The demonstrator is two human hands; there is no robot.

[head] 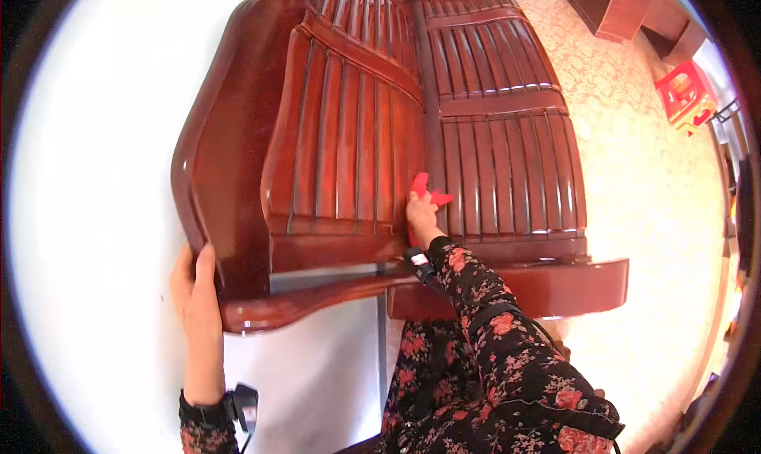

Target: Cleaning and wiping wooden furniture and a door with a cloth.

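Note:
A long bench of glossy reddish-brown wood [357, 150] stretches away before me, with a slatted backrest on the left and a slatted seat [505, 174] on the right. My left hand [196, 299] grips the outer edge of the backrest's top rail [189, 210], near the bench's close end. Down at the crease where backrest meets seat, my right hand [423, 215] holds a red cloth [439, 198] against the wood. Part of the cloth sticks out beyond the fingers, and the rest is hidden under the hand.
The bench's curved armrest [267, 314] and broad end piece [535, 287] lie closest to me. White wall [107, 186] runs along the left. On the patterned floor [636, 174] to the right stand a red plastic stool [686, 94] and a brown wooden furniture piece [624, 8].

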